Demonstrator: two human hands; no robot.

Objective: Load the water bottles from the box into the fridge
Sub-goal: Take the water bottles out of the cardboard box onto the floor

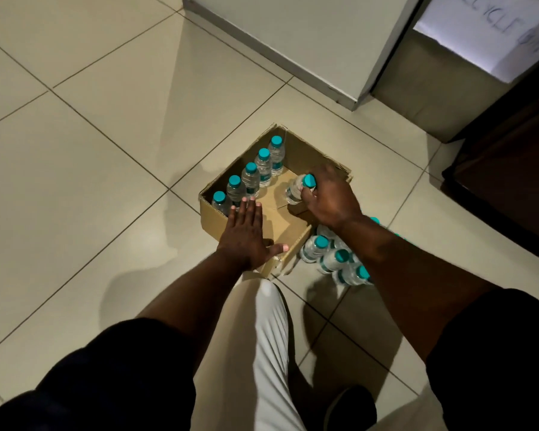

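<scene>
An open cardboard box (311, 157) sits on the tiled floor. Several small clear water bottles with teal caps (250, 178) stand in a row along its left wall. My right hand (327, 200) grips the neck of a tilted bottle (296, 189) at the right side of the box. My left hand (246, 234) lies flat with straight fingers over the box's near edge, fingertips beside the nearest bottles. More bottles (333, 256) stand on the floor just right of the box, partly hidden by my right forearm. The white fridge (308, 35) stands closed at the top.
A dark wooden cabinet (511, 181) stands at the right. A box with a white paper sign (486, 32) stands right of the fridge. My light trouser leg and dark shoe (349, 409) are below the box. Tiled floor spreads to the left.
</scene>
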